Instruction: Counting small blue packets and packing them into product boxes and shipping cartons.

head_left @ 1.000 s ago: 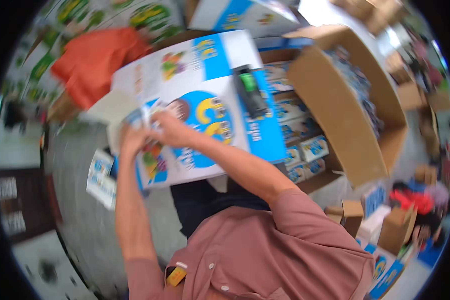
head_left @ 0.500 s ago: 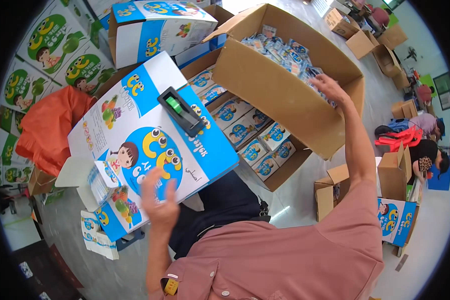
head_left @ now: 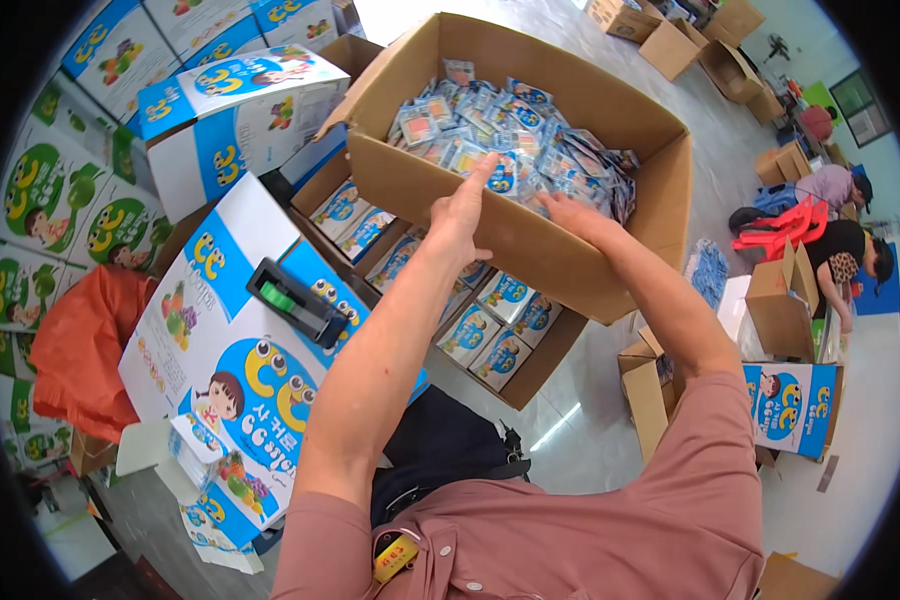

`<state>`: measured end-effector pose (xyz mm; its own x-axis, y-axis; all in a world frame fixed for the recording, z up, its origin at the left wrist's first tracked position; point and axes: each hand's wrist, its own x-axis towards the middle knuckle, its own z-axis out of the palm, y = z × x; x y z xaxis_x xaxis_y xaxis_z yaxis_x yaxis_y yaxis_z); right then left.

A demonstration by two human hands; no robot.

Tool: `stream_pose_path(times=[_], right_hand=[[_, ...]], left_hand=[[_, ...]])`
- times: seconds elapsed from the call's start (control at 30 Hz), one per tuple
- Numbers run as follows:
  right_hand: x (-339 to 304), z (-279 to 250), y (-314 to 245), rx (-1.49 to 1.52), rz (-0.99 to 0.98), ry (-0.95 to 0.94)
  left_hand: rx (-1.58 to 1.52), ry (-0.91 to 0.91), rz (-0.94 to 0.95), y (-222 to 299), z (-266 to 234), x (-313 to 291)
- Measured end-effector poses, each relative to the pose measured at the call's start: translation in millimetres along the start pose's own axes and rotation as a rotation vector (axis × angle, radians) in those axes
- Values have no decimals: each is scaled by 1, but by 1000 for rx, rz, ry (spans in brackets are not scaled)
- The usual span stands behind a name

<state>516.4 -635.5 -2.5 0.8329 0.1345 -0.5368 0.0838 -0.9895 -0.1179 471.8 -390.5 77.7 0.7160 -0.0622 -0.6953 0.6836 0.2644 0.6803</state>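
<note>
Head view shows both hands, left hand and right hand, open and empty, reaching over the rim of the brown carton full of small blue packets, none taken out yet.

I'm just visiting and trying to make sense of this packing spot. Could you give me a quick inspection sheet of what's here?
Surface: grey floor; a closed printed carton serves as a worktop.
Job's things: big open box full of small sachets.
Clutter: tape dispenser on the printed carton; open tray of small packs under the box; orange cloth at left; loose leaflets.
Hands: left hand on the box's near wall, fingers reaching over the rim; right hand at the rim too, on the sachets; whether either grips a sachet cannot be told.
Cables: nothing seen.
Surroundings: stacked printed cartons at left; empty brown boxes and seated people at right.
</note>
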Motion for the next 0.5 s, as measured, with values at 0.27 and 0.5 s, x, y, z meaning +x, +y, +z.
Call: stream_pose_path(times=[0.27,0.5], right_hand=[[4,-19,-18,-62,-53,181],[105,-29,-30,398,-75,227]], left_hand=[[-180,-208,105,-30,-13,25],[-229,-255,142,-38,-14,23]])
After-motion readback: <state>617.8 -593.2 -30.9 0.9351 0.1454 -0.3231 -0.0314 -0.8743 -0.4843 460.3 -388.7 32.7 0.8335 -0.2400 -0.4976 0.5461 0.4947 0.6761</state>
